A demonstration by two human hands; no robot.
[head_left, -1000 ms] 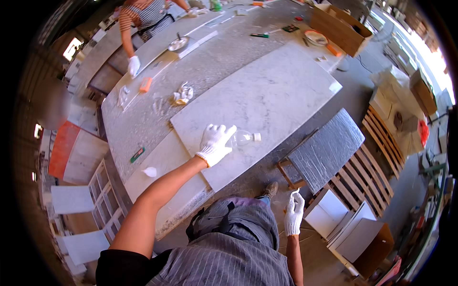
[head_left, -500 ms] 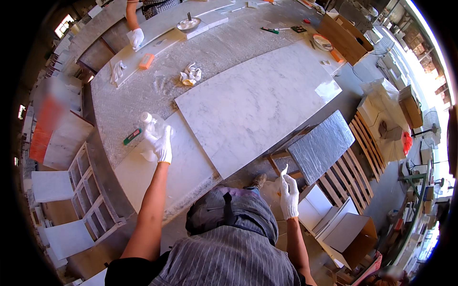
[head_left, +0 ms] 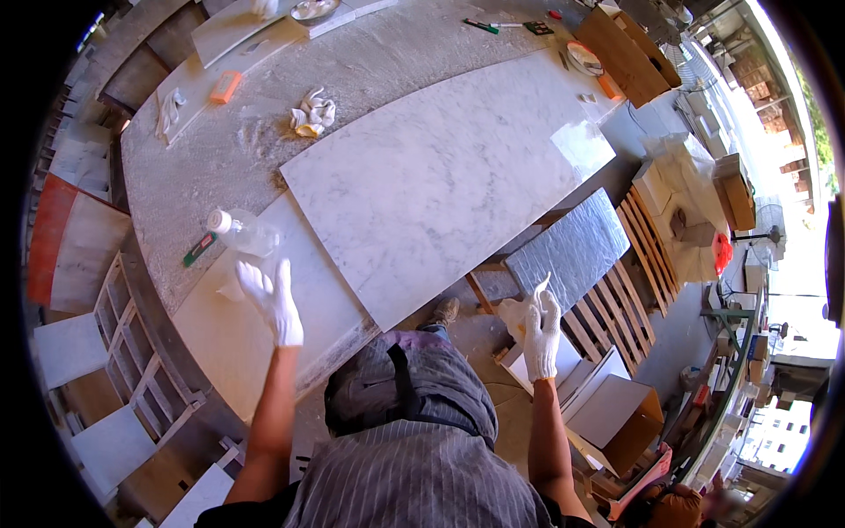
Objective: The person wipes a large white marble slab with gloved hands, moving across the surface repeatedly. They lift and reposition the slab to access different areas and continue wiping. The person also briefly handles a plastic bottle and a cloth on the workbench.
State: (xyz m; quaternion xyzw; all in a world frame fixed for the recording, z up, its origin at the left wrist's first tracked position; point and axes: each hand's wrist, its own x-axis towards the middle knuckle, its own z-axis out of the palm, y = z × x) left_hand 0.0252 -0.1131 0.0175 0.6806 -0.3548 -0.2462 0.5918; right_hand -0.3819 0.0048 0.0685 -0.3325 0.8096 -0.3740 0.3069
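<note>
A clear plastic bottle [head_left: 253, 236] with a white cap is on the left part of the work table, on the lower marble slab [head_left: 290, 238]. Just nearer to me, my left hand [head_left: 273, 304] in a white knit glove is open above that slab, its fingers and thumb apart and nothing in them. Off the table's near edge, my right hand [head_left: 541, 339], gloved alike, is closed on a crumpled pale cloth [head_left: 513, 317], whose tip sticks up past the fingers. A large grey-veined marble slab [head_left: 431, 185] lies in front of me between the hands.
Beside the bottle is a green-and-black tool [head_left: 200, 249]. Crumpled gloves [head_left: 313, 113], an orange block [head_left: 225, 87] and a bowl [head_left: 314, 9] lie farther back. To the right are a wrapped slab [head_left: 572, 238], wooden pallets [head_left: 607, 312] and cardboard boxes [head_left: 625, 57].
My left hand has let go of the bottle, drawn back toward me and opened. My right hand keeps the cloth. The whole view has shifted, and the person across the table is mostly out of it.
</note>
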